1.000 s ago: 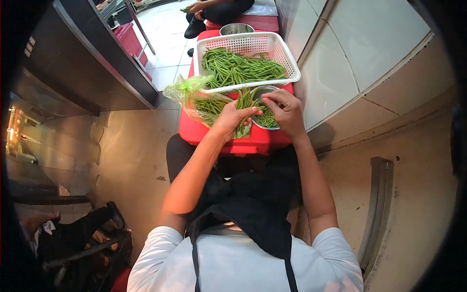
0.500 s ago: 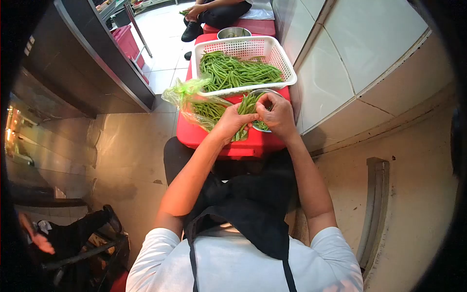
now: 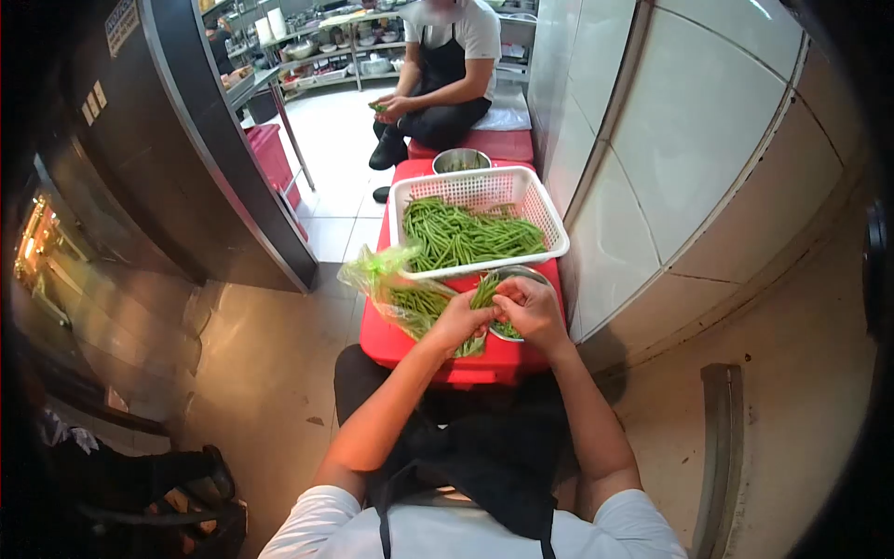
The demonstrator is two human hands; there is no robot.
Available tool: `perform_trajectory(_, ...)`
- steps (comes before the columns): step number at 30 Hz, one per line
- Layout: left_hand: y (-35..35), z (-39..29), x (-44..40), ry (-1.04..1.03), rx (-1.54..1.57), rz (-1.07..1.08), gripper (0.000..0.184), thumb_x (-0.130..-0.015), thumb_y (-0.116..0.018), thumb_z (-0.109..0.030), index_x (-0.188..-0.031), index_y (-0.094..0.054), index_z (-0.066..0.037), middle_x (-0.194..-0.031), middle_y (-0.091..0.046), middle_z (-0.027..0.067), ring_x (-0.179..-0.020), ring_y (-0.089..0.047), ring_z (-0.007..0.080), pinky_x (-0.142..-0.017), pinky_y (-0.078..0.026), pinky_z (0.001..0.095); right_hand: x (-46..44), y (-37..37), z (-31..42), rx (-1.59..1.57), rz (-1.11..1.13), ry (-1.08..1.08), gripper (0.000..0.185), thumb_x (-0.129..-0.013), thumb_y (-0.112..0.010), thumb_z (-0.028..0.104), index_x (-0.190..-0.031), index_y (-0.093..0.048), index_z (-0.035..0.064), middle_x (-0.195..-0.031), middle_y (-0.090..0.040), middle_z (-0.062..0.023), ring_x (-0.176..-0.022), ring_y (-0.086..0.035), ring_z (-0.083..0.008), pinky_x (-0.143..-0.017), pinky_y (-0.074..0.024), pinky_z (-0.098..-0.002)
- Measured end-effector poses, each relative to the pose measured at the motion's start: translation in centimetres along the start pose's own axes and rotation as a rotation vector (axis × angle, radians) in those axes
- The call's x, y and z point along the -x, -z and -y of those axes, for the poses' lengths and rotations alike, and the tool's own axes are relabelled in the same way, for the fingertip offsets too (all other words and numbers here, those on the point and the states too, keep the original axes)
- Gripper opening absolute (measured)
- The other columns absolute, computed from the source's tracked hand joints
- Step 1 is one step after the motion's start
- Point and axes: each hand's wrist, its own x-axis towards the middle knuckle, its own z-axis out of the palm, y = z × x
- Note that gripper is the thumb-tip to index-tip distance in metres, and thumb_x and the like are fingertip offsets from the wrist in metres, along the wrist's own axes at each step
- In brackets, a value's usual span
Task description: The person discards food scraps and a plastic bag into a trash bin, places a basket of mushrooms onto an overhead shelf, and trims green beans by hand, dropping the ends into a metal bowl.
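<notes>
Seated in a dark apron (image 3: 475, 466) behind a red box (image 3: 391, 345), clasping a small bunch of green beans (image 3: 484, 291) in the left hand (image 3: 456, 321). Wrapped by curled fingers at mid-length, with ends poking out above the grip, perhaps to leave them within reach of the other hand. Meeting the bunch from the opposite side with the right hand (image 3: 531, 312), thumb and fingers drawn together close to the bean ends; too hidden at the fingertips to tell how tightly pressed, or on what, if anything.

Positioned over a steel bowl (image 3: 526, 273), partly covered by the right hand and holding small green pieces (image 3: 506, 330); likely set so near to catch anything falling from the fingers. Flanked on the left by a clear bag (image 3: 377, 270), bunched at its pale green neck and filled with more beans, lying against the left hand's side of the work, probably for a short reach.

Faced, just beyond both hands, by a white basket (image 3: 468, 192) heaped with long beans, seemingly placed crosswise for access from either hand. Backed, farther off, by a pot (image 3: 463, 152) and a seated co-worker (image 3: 438, 84), also with something green in hand
</notes>
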Motion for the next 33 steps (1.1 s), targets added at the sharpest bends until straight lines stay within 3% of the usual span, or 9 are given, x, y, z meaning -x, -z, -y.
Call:
perform_trajectory(3, -0.1, -0.3, 0.1, -0.014, -0.007, 0.004, 0.014, -0.093, -0.067, -0.011, -0.105, -0.061, -0.008, -0.081, -0.063, -0.0029, -0.058, -0.047, 0.0029, -0.049, -0.037, 0.0201, -0.2, -0.2, 0.0, 0.006, -0.032, 0.000, 0.009, -0.088, -0.069, 0.001, -0.095, -0.066, -0.0031, -0.080, -0.069, -0.0087, -0.062, -0.066, -0.0126, -0.055, -0.0532, -0.0271)
perform_trajectory(6, -0.3, -0.4, 0.3, -0.034, -0.002, 0.006, 0.015, -0.093, -0.068, -0.011, -0.106, -0.061, -0.008, -0.081, -0.062, -0.0032, -0.057, -0.047, 0.0029, -0.049, -0.037, 0.0199, -0.1, -0.2, -0.3, 0.082, -0.011, 0.087, 0.009, -0.086, -0.069, 0.002, -0.093, -0.066, -0.0024, -0.082, -0.068, -0.0110, -0.066, -0.068, -0.0188, -0.059, -0.0537, -0.0315)
perform_trajectory(9, -0.3, -0.6, 0.5, -0.011, -0.025, 0.013, 0.015, -0.093, -0.068, -0.010, -0.106, -0.061, -0.007, -0.082, -0.064, -0.0022, -0.057, -0.048, 0.0030, -0.049, -0.038, 0.0198, -0.3, 0.7, 0.5, 0.500, -0.010, 0.419, 0.010, -0.084, -0.068, 0.003, -0.093, -0.067, -0.0005, -0.084, -0.066, -0.0145, -0.074, -0.067, -0.0290, -0.067, -0.0531, -0.0384)
perform_trajectory(12, -0.1, -0.2, 0.4, -0.013, -0.022, -0.008, 0.018, -0.093, -0.067, -0.009, -0.110, -0.062, -0.005, -0.084, -0.069, 0.0007, -0.056, -0.047, 0.0034, -0.050, -0.039, 0.0198, -0.3, 1.7, 1.2, 0.517, 0.000, 0.457, 0.011, -0.084, -0.066, 0.005, -0.094, -0.068, 0.0011, -0.085, -0.065, -0.0168, -0.083, -0.064, -0.0360, -0.074, -0.0514, -0.0439)
perform_trajectory(18, 0.9, 0.2, -0.1, 0.000, 0.123, -0.139, 0.018, -0.095, -0.065, -0.009, -0.111, -0.060, -0.002, -0.088, -0.070, 0.0057, -0.061, -0.057, 0.0072, -0.054, -0.047, 0.0196, 0.2, 4.3, 4.8, 0.656, -0.223, 0.418, 0.008, -0.086, -0.063, 0.004, -0.092, -0.067, 0.0005, -0.087, -0.065, -0.0174, -0.085, -0.064, -0.0360, -0.076, -0.0511, -0.0445)
perform_trajectory(22, 0.3, -0.6, -0.1, 0.063, 0.349, -0.186, 0.024, -0.095, -0.064, -0.006, -0.117, -0.056, -0.001, -0.095, -0.069, 0.0103, -0.071, -0.068, 0.0148, -0.058, -0.056, 0.0240, 1.1, 3.8, 3.0, 0.686, 0.026, 0.406, 0.006, -0.086, -0.063, 0.005, -0.089, -0.066, 0.0001, -0.087, -0.066, -0.0150, -0.085, -0.064, -0.0351, -0.076, -0.0511, -0.0447)
perform_trajectory(25, 0.0, 0.0, -0.6, 0.035, 0.313, -0.128, 0.026, -0.094, -0.065, -0.007, -0.118, -0.056, -0.001, -0.095, -0.069, 0.0097, -0.072, -0.070, 0.0166, -0.058, -0.058, 0.0250, 1.4, 2.3, 1.7, 0.754, 0.019, 0.502, 0.004, -0.085, -0.064, 0.005, -0.086, -0.062, 0.0028, -0.083, -0.062, -0.0145, -0.083, -0.063, -0.0353, -0.073, -0.0505, -0.0447)
perform_trajectory(33, 0.2, 0.4, -0.4, -0.042, 0.143, -0.186, 0.027, -0.092, -0.070, -0.008, -0.115, -0.059, 0.000, -0.093, -0.070, 0.0069, -0.063, -0.064, 0.0120, -0.055, -0.052, 0.0251, 0.9, 1.4, 0.2, 0.734, -0.053, 0.542, 0.004, -0.083, -0.062, 0.003, -0.085, -0.059, 0.0037, -0.081, -0.059, -0.0163, -0.081, -0.061, -0.0365, -0.070, -0.0493, -0.0463)
